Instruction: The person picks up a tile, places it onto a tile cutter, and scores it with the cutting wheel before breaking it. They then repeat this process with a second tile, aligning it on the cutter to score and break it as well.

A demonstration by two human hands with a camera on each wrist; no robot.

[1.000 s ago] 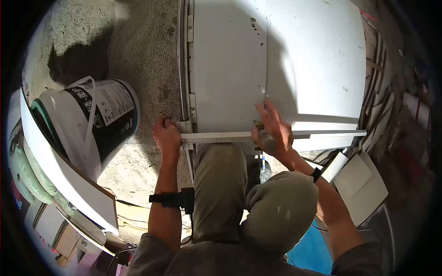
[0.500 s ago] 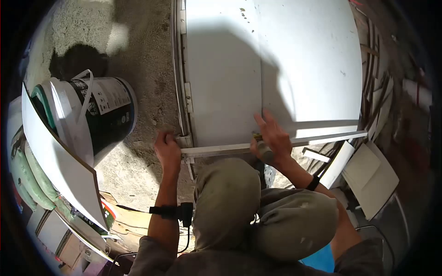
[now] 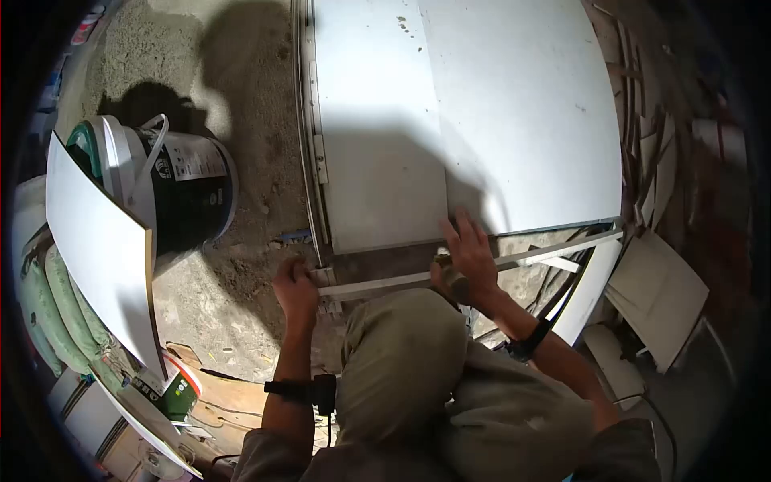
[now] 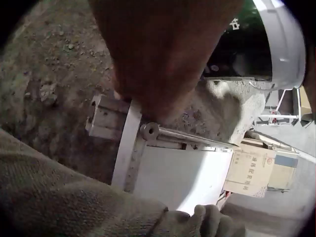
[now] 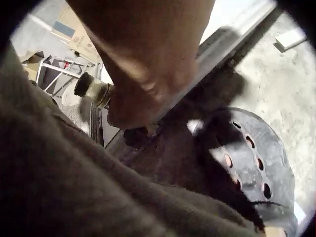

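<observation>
A long pale bar [image 3: 369,286] crosses in front of the knees, close to the near edge of a large white panel [image 3: 385,193]. My left hand [image 3: 295,296] grips the bar's left end with curled fingers, beside a metal bracket [image 4: 106,117]; my forearm hides most of that grip in the left wrist view. Farther along the bar is my right hand [image 3: 472,265], index and middle fingers stretched toward the panel. It holds a short thick cylinder [image 3: 454,283] with a dark end against the bar. The cylinder's kind cannot be told.
On the left a large bucket [image 3: 189,193] lies on its side behind a leaning white board [image 3: 100,225]. A metal rail [image 3: 307,145] runs along the panel's left side. Offcuts [image 3: 658,289] lie at right. A black perforated shoe [image 5: 252,158] stands below the right hand.
Both hands have drawn the bar toward the body, away from the panel. A gap now shows between bar and panel edge. The knees and the head view have shifted too.
</observation>
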